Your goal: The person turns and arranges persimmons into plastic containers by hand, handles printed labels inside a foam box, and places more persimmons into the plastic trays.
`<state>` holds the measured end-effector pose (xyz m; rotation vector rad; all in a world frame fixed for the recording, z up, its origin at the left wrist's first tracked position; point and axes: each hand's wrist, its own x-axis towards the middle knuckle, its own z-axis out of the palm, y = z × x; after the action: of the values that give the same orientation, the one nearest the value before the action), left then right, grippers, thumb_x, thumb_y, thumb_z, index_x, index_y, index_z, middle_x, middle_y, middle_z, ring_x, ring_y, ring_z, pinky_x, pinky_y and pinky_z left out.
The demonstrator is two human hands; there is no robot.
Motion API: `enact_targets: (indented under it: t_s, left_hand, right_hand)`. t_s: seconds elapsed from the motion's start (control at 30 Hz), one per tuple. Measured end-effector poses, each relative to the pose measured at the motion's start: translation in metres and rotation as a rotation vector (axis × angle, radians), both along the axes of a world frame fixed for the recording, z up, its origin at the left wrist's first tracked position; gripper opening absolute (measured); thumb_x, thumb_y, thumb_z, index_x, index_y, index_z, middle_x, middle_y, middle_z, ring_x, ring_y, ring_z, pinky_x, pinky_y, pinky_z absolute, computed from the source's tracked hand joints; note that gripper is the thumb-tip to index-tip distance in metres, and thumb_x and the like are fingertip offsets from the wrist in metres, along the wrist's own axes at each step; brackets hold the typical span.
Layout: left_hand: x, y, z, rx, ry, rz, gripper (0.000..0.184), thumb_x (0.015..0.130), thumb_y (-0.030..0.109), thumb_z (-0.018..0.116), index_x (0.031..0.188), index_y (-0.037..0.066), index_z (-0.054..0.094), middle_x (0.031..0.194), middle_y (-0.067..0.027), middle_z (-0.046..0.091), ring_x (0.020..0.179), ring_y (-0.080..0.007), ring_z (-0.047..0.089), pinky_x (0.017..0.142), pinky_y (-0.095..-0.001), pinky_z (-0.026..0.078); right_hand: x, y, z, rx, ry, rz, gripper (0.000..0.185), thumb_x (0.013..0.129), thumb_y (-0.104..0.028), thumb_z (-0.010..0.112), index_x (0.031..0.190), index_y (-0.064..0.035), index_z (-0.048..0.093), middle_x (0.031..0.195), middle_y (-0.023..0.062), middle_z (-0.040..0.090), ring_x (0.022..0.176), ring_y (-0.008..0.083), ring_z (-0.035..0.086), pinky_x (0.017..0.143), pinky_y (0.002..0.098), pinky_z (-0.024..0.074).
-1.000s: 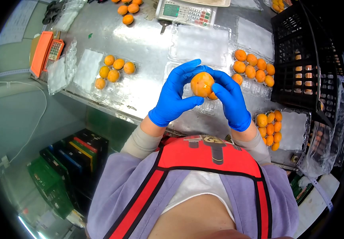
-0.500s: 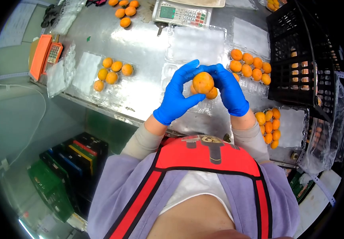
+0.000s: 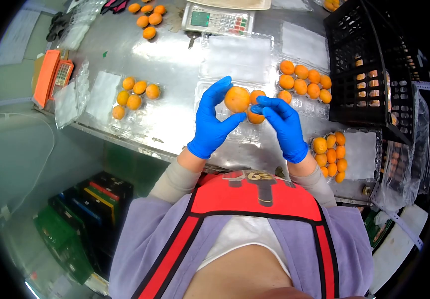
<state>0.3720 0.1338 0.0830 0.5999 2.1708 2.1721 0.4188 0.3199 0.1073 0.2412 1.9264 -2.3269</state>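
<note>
In my gloved left hand [image 3: 212, 117] I hold an orange persimmon [image 3: 237, 99] between thumb and fingers, above the metal table. My gloved right hand [image 3: 285, 127] is just to its right, thumb and fingertips pinched together; what they hold, if anything, I cannot make out. Below the hands is a clear plastic tray [image 3: 247, 133], partly hidden, with a few persimmons in it, one of them the persimmon [image 3: 255, 117] beside my right fingertips. The tray's lid lies folded back with a white pad [image 3: 237, 56] in it.
More trays of persimmons lie at left [image 3: 134, 102], right [image 3: 313, 91] and near right [image 3: 331, 155]. A scale [image 3: 217, 19] stands at the back, with loose persimmons [image 3: 149, 33] to its left. A black crate [image 3: 359, 99] rises on the right; an orange calculator [image 3: 64, 72] sits at far left.
My right hand has drawn away from the held persimmon, and its fingers have come together. The left hand has moved slightly left with the persimmon. The whole view has shifted a little.
</note>
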Motion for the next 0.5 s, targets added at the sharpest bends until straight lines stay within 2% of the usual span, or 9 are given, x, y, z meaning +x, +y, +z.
enact_targets:
  t_s: [0.1,0.23,0.27,0.3,0.43,0.5]
  left_hand:
    - [0.007,0.010,0.000,-0.087,0.063,0.092,0.067,0.070,0.004,0.076,0.128,0.003,0.041,0.131,-0.0121,0.045,0.116,-0.0221,0.049,0.099,-0.0345,0.040]
    - [0.011,0.020,-0.012,-0.172,0.156,0.172,0.066,0.070,0.006,0.077,0.127,0.003,0.043,0.127,-0.0115,0.048,0.112,-0.0217,0.052,0.096,-0.0340,0.042]
    - [0.011,0.022,-0.015,-0.185,0.192,0.215,0.065,0.069,0.005,0.076,0.126,0.005,0.045,0.123,-0.0112,0.050,0.108,-0.0233,0.052,0.094,-0.0346,0.043]
    - [0.011,0.025,-0.016,-0.195,0.228,0.257,0.065,0.067,0.004,0.075,0.126,0.007,0.048,0.119,-0.0109,0.052,0.105,-0.0249,0.053,0.092,-0.0352,0.043]
    - [0.018,0.030,-0.014,-0.202,0.253,0.180,0.067,0.066,0.003,0.074,0.128,0.007,0.047,0.122,-0.0115,0.051,0.109,-0.0277,0.051,0.093,-0.0361,0.043]
    - [0.020,0.032,-0.009,-0.255,0.258,0.032,0.066,0.071,0.002,0.072,0.129,0.002,0.041,0.126,-0.0143,0.047,0.115,-0.0256,0.050,0.096,-0.0350,0.042]
  right_hand:
    - [0.004,-0.011,-0.001,0.120,0.064,0.016,0.033,0.086,-0.010,0.060,0.117,0.0004,0.056,0.100,0.0076,0.065,0.097,0.0141,0.058,0.088,0.0280,0.0442]
    - [0.003,-0.025,-0.005,0.106,0.101,-0.035,0.039,0.085,-0.010,0.062,0.122,0.0003,0.053,0.111,0.0091,0.060,0.105,0.0154,0.055,0.091,0.0291,0.0426]
    - [0.003,-0.023,-0.011,0.135,0.104,-0.001,0.046,0.084,-0.012,0.064,0.125,0.0002,0.049,0.118,0.0103,0.057,0.109,0.0173,0.053,0.094,0.0300,0.0415]
    - [0.003,-0.024,-0.014,0.139,0.104,-0.004,0.046,0.084,-0.012,0.064,0.125,0.0002,0.049,0.118,0.0103,0.057,0.109,0.0173,0.053,0.094,0.0300,0.0415]
    - [-0.001,-0.023,-0.029,0.218,0.141,-0.128,0.058,0.080,-0.017,0.070,0.129,-0.0002,0.045,0.124,0.0126,0.052,0.113,0.0203,0.051,0.096,0.0325,0.0406]
    - [-0.002,-0.014,-0.032,0.268,0.126,-0.178,0.061,0.078,-0.019,0.071,0.129,0.0002,0.045,0.122,0.0132,0.054,0.113,0.0204,0.051,0.095,0.0326,0.0410]
